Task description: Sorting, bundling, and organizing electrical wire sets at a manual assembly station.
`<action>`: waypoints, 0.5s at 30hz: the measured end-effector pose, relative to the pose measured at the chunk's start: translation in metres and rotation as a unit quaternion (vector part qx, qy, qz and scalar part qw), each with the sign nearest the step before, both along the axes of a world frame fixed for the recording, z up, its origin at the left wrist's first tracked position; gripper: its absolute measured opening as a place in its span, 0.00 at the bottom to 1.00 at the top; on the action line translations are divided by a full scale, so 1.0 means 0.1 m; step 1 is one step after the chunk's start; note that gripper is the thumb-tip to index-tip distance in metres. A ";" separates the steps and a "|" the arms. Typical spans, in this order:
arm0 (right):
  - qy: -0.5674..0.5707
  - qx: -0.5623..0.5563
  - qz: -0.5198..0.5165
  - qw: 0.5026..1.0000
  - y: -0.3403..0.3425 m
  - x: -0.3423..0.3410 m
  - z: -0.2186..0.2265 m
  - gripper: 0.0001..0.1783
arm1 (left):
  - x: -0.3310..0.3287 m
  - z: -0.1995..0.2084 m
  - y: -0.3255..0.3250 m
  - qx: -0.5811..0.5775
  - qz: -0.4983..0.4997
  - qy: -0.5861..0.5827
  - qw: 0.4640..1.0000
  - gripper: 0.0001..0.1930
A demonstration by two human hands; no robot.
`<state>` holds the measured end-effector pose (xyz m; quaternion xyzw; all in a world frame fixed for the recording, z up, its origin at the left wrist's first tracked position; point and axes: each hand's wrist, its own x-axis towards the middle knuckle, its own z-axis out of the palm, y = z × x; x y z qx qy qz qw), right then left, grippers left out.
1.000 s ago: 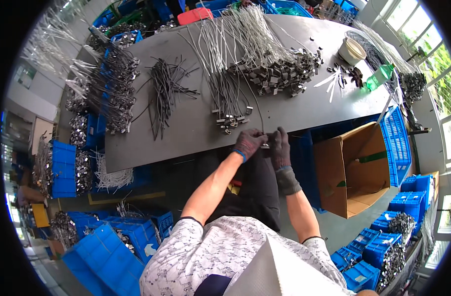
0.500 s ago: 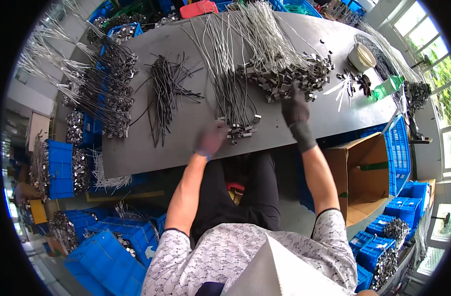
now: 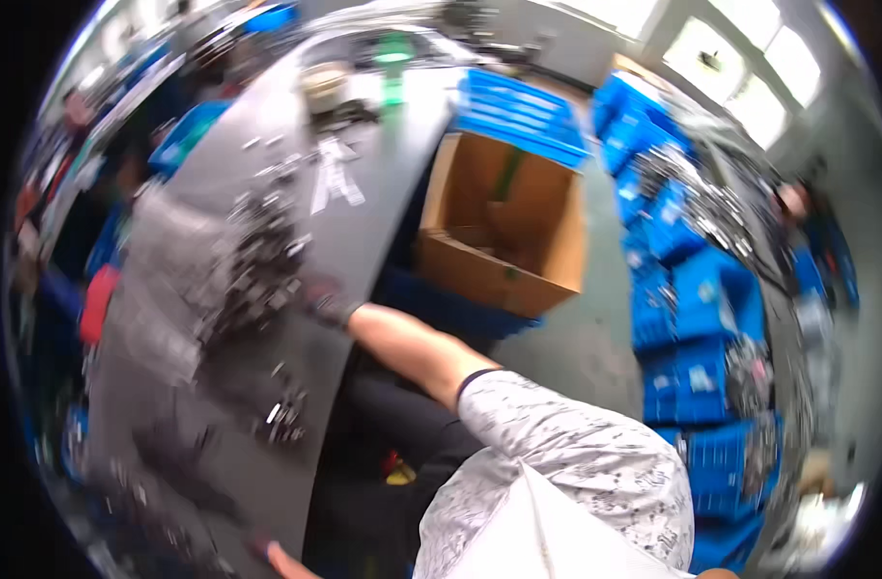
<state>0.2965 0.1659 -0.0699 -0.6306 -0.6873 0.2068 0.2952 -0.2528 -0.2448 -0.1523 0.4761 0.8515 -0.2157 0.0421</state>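
Observation:
The view is smeared by motion. My right hand (image 3: 327,301), in a dark glove, is at the edge of a heap of small metal clips (image 3: 257,251) on the grey table (image 3: 359,236). Pale wires (image 3: 166,280) fan out from that heap. At the lower edge shows my left hand (image 3: 259,546), mostly dark and blurred, over the table's near end. The fingers of both hands are too smeared to read. Between the hands lies a smaller cluster of metal clips (image 3: 284,415). Dark wires (image 3: 185,468) lie beyond my left hand.
A cardboard box (image 3: 499,275), its top open, stands against the table's edge, with a blue crate (image 3: 518,111) behind it. Stacked blue crates (image 3: 692,376) line the right side. White strips (image 3: 335,179), a tub (image 3: 325,87) and a green bottle (image 3: 393,68) sit on the table.
The view has swung to the right, so the table now lies at the left and the box near the middle. My left hand has shifted to the lower edge of the picture.

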 end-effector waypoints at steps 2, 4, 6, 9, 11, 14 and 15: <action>0.084 -0.198 -0.002 0.977 -0.23 -0.14 0.43 0.17 | -0.11 0.46 0.02 0.127 0.029 -0.081 0.988 0.25; 0.248 -0.418 0.099 0.868 -0.53 -0.30 0.69 0.11 | -0.26 0.67 -0.09 0.033 -0.061 -0.043 0.997 0.25; 0.383 -0.400 0.068 0.830 -0.53 0.49 0.12 0.12 | 0.38 0.66 0.85 -0.045 -0.240 -0.036 0.969 0.26; 0.226 -0.146 0.242 0.932 -0.85 1.04 0.02 0.13 | 0.61 0.72 0.96 -0.188 -0.388 0.023 0.902 0.27; 0.000 -0.020 0.305 0.952 -1.41 0.97 0.36 0.13 | 0.38 0.82 0.46 -0.285 -0.418 0.058 0.861 0.28; 0.052 -0.151 0.011 0.987 -2.16 1.65 -0.11 0.13 | 0.64 0.77 0.72 -0.382 -0.536 0.118 0.744 0.29; 0.004 -0.244 0.046 0.969 -2.46 1.51 0.14 0.14 | 0.32 0.78 0.20 -0.437 -0.523 0.123 0.722 0.29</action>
